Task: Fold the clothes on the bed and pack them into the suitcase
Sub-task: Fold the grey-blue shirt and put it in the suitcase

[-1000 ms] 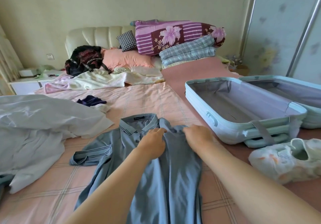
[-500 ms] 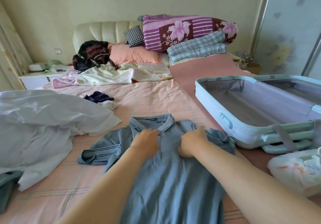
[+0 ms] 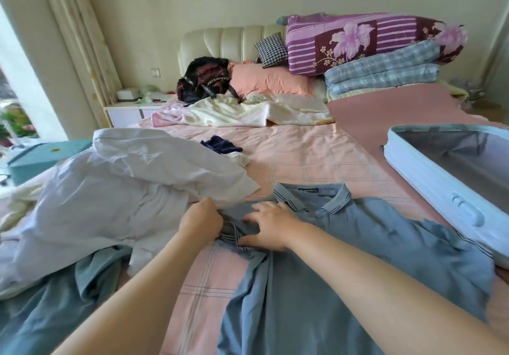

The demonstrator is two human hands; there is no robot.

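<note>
Grips polo sleeve [image 3: 234, 223] in curled left hand [image 3: 201, 222], flattens it with spread right hand [image 3: 271, 229]. Risks dragging the touching white shirt [image 3: 124, 189] along.

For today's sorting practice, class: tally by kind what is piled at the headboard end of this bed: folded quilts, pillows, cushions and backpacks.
Folded quilts: 2 (purple floral quilt, blue plaid quilt)
Pink pillow: 1
Checked cushion: 1
Black backpack: 1
Total: 5
</note>
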